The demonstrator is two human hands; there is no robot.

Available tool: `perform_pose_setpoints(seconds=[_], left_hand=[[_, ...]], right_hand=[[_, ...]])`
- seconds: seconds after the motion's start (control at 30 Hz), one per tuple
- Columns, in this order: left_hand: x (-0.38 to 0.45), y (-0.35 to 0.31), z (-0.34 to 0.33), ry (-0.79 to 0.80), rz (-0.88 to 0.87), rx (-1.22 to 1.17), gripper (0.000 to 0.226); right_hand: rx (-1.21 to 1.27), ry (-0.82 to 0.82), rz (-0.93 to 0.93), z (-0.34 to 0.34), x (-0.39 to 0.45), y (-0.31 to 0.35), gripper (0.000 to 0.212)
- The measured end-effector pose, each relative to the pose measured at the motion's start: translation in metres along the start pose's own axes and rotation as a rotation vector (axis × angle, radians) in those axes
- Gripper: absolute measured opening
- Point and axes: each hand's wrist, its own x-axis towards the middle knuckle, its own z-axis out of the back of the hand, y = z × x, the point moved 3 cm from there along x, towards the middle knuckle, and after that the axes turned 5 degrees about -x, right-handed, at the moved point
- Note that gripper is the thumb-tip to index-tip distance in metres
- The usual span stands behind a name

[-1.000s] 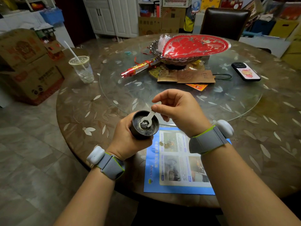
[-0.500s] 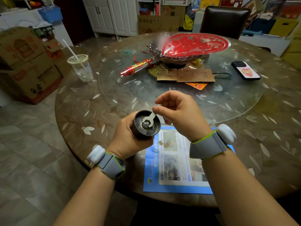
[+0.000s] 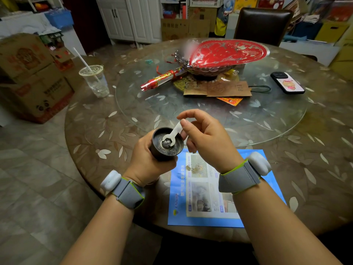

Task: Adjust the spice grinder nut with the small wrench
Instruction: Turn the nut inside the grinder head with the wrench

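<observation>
Head view, read left to right. The left hand wraps its grip around the spice grinder, a dark, dull cylinder held above the near edge of the surface, open end tilted up toward the camera. Its recessed face is dusted with pale residue. At the centre sits the nut, small and partly covered, so its exact form cannot be told. The forked head of the small wrench, a thin, flat, pale piece, rests over the nut, with the handle running up and right. The right hand pinches the handle end between thumb and forefinger; the other fingers curl loosely beneath.

Risks, as judged: the wrench looks thin and lightly held, so its fork may ride off the nut under turning force. The grinder body looks smooth and round and may rotate in the left palm instead of the nut moving. With the open end tilted, more grounds may spill; a scatter of them already lies on the glossy blue leaflet below.
</observation>
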Motion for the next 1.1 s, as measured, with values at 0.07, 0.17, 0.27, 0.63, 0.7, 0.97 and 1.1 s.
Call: perform_pose_setpoints(seconds=[0.07, 0.17, 0.27, 0.63, 0.7, 0.97, 1.1], left_hand=[[-0.0003, -0.0002, 0.0011, 0.0, -0.004, -0.006, 0.044], [-0.0003, -0.0013, 0.0015, 0.011, -0.007, -0.004, 0.046], [0.0, -0.0001, 0.0005, 0.016, -0.011, 0.0, 0.045], [-0.001, -0.0016, -0.0018, 0.032, -0.027, -0.007, 0.043], [-0.0006, -0.0007, -0.0005, 0.024, -0.027, -0.006, 0.043], [-0.0004, -0.0008, -0.0011, 0.015, -0.031, 0.005, 0.042], [-0.0005, -0.0003, -0.0014, 0.009, -0.032, 0.008, 0.042]], right_hand=[[0.008, 0.05, 0.006, -0.0015, -0.0041, -0.0008, 0.018], [-0.004, 0.126, -0.001, -0.003, -0.0086, -0.0027, 0.034], [0.017, 0.077, -0.002, -0.0025, -0.0085, -0.0028, 0.024], [0.042, -0.082, 0.004, -0.0011, -0.0033, -0.0047, 0.017], [0.049, -0.084, 0.005, -0.001, -0.004, -0.0048, 0.017], [0.007, -0.117, 0.004, -0.0001, -0.0048, -0.0062, 0.009], [0.005, -0.129, -0.011, -0.0007, -0.0066, -0.0088, 0.002]])
